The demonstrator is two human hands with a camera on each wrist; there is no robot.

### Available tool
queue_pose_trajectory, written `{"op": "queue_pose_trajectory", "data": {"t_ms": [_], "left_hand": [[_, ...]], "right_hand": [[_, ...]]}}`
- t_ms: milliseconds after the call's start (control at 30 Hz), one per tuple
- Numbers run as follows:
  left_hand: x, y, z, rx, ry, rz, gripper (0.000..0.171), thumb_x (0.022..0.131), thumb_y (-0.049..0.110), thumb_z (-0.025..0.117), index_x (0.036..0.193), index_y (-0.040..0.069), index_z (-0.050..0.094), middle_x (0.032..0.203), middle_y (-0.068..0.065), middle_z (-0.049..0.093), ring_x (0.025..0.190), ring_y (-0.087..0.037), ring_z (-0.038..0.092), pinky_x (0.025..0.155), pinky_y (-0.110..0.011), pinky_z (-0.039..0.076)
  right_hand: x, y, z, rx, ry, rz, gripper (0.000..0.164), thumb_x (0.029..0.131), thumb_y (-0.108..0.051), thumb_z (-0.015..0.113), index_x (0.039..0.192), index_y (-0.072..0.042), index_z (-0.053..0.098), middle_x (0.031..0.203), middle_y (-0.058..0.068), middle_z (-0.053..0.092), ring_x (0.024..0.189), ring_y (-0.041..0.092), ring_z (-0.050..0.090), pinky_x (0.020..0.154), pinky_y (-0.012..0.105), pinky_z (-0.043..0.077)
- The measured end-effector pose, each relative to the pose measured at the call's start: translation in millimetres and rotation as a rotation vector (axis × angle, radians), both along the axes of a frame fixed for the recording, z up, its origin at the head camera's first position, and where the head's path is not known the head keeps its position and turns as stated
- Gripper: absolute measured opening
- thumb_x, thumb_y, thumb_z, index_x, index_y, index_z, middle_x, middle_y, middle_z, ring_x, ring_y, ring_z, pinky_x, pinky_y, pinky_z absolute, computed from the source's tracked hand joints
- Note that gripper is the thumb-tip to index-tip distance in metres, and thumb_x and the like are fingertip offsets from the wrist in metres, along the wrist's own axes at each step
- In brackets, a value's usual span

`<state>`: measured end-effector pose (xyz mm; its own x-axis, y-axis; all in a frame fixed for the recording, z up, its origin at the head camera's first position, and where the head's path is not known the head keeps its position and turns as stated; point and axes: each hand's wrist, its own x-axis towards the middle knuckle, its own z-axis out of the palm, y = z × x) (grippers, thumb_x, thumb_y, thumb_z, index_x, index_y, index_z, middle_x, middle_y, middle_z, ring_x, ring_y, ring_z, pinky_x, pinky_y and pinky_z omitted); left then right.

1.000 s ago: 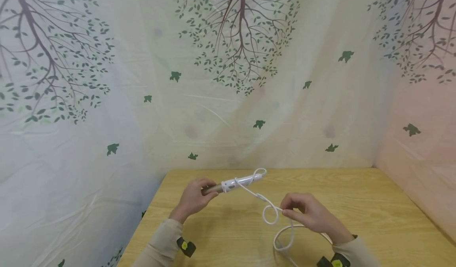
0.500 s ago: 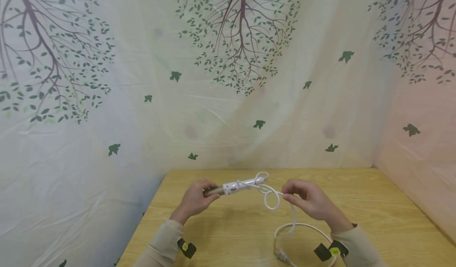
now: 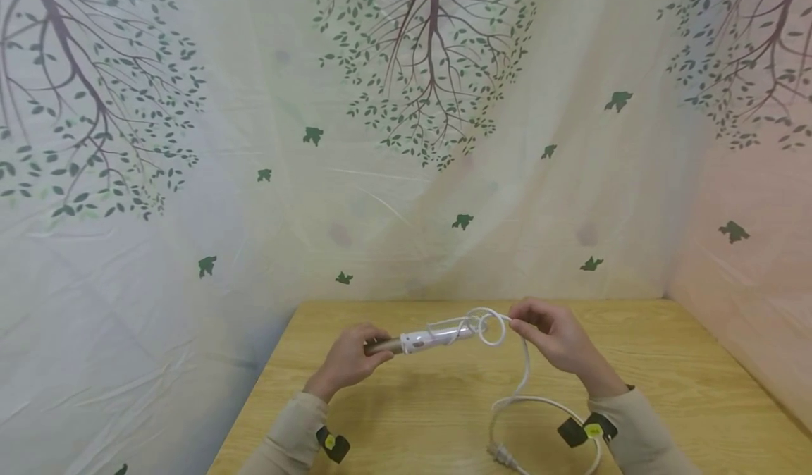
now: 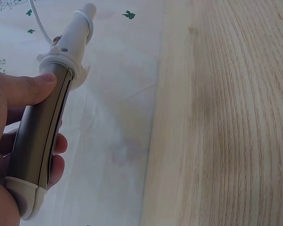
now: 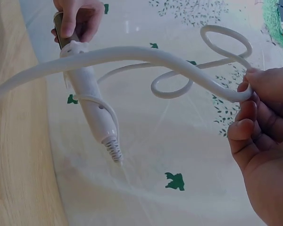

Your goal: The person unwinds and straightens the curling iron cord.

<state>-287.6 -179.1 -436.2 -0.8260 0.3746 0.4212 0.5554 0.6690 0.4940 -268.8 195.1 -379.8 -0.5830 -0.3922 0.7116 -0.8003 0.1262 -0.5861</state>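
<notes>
My left hand (image 3: 351, 357) grips a curling iron (image 3: 438, 337) by its brown-gold barrel (image 4: 41, 125), fingers wrapped round it and thumb on top. The iron's white handle points right, above the table. Its white cord (image 5: 132, 55) wraps loosely over the handle and forms small loops near the cord end. My right hand (image 3: 554, 334) pinches the cord between thumb and index finger, just right of those loops. From there the cord hangs down to the table in a larger loop, with a plug (image 3: 503, 455) at the front.
A wooden table (image 3: 393, 418) lies under both hands. Behind it and at the sides hangs pale cloth (image 3: 380, 249) printed with trees and green leaves. Straps with dark tags (image 3: 333, 443) sit on both wrists.
My right hand has moved up and away with the cord, lifting the small loops to the handle's end. The left hand has shifted slightly right and down with the curling iron.
</notes>
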Motion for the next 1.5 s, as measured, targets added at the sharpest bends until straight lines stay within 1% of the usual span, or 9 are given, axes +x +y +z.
{"op": "queue_pose_trajectory", "data": {"t_ms": [200, 267, 400, 467, 667, 933, 1033, 1200, 1500], "left_hand": [[2.0, 0.2, 0.5, 0.008, -0.004, -0.032, 0.018, 0.083, 0.02, 0.078, 0.1, 0.015, 0.072, 0.09, 0.007, 0.065, 0.074, -0.007, 0.056, 0.063, -0.021, 0.047], [2.5, 0.2, 0.0, 0.006, 0.004, -0.041, 0.017, 0.083, 0.02, 0.078, 0.099, 0.016, 0.072, 0.09, 0.007, 0.065, 0.074, -0.007, 0.056, 0.064, -0.021, 0.047], [2.5, -0.1, -2.1, 0.0, 0.007, -0.063, 0.017, 0.084, 0.021, 0.078, 0.099, 0.016, 0.072, 0.09, 0.008, 0.065, 0.074, -0.006, 0.055, 0.063, -0.021, 0.047], [2.3, -0.3, -2.8, -0.004, 0.011, -0.073, 0.017, 0.084, 0.021, 0.078, 0.099, 0.016, 0.072, 0.091, 0.007, 0.065, 0.075, -0.006, 0.056, 0.064, -0.021, 0.047], [2.4, -0.6, -2.9, -0.015, 0.024, -0.09, 0.018, 0.084, 0.021, 0.078, 0.1, 0.015, 0.073, 0.092, 0.006, 0.067, 0.077, -0.006, 0.058, 0.065, -0.021, 0.049], [3.7, -1.0, -2.3, -0.015, -0.028, -0.105, 0.02, 0.084, 0.021, 0.077, 0.102, 0.014, 0.072, 0.095, 0.005, 0.067, 0.079, -0.004, 0.058, 0.068, -0.021, 0.051], [5.0, -0.8, -1.8, -0.016, -0.046, -0.104, 0.021, 0.084, 0.021, 0.076, 0.103, 0.015, 0.072, 0.096, 0.005, 0.067, 0.08, -0.004, 0.058, 0.069, -0.02, 0.051], [6.6, -0.9, -1.0, -0.011, -0.037, -0.108, 0.021, 0.084, 0.021, 0.077, 0.103, 0.014, 0.072, 0.096, 0.005, 0.067, 0.08, -0.004, 0.059, 0.069, -0.021, 0.051], [7.0, -1.2, 0.8, -0.012, -0.036, -0.116, 0.021, 0.083, 0.021, 0.077, 0.103, 0.014, 0.072, 0.098, 0.005, 0.068, 0.081, -0.004, 0.059, 0.071, -0.02, 0.052]], "right_hand": [[-5.2, 0.8, 2.0, -0.03, -0.062, -0.161, 0.014, 0.088, 0.01, 0.063, 0.094, -0.002, 0.066, 0.087, -0.008, 0.066, 0.067, 0.002, 0.055, 0.056, 0.021, 0.046], [-7.9, 1.5, 2.3, -0.032, -0.093, -0.217, 0.01, 0.089, 0.008, 0.063, 0.094, 0.0, 0.066, 0.085, -0.01, 0.064, 0.066, 0.002, 0.054, 0.055, 0.021, 0.046], [-14.5, 4.5, 1.2, -0.035, -0.141, -0.317, 0.003, 0.092, -0.001, 0.064, 0.094, -0.001, 0.066, 0.08, -0.008, 0.062, 0.065, 0.004, 0.051, 0.056, 0.021, 0.045], [-18.2, 6.4, -0.6, -0.032, -0.16, -0.35, 0.004, 0.093, -0.006, 0.065, 0.094, -0.002, 0.067, 0.079, -0.007, 0.062, 0.067, 0.006, 0.052, 0.058, 0.02, 0.046], [-26.8, 10.0, -8.2, -0.033, -0.197, -0.391, 0.008, 0.093, -0.008, 0.065, 0.093, -0.001, 0.067, 0.079, -0.003, 0.063, 0.069, 0.006, 0.053, 0.062, 0.02, 0.048], [-35.4, 12.8, -19.5, -0.033, -0.222, -0.435, 0.008, 0.091, -0.006, 0.068, 0.093, 0.002, 0.067, 0.08, 0.012, 0.064, 0.068, 0.005, 0.053, 0.06, 0.019, 0.047], [-40.0, 14.6, -25.1, -0.024, -0.225, -0.456, 0.008, 0.09, -0.006, 0.068, 0.092, 0.002, 0.067, 0.08, 0.013, 0.064, 0.068, 0.004, 0.052, 0.061, 0.019, 0.047], [-49.0, 17.9, -36.7, -0.012, -0.238, -0.484, 0.006, 0.089, -0.004, 0.068, 0.091, 0.002, 0.067, 0.08, 0.011, 0.065, 0.069, 0.002, 0.054, 0.063, 0.018, 0.047], [-58.9, 22.3, -54.5, 0.016, -0.296, -0.507, 0.006, 0.09, -0.004, 0.067, 0.092, 0.002, 0.067, 0.081, 0.014, 0.065, 0.067, 0.004, 0.054, 0.062, 0.02, 0.047]]}}
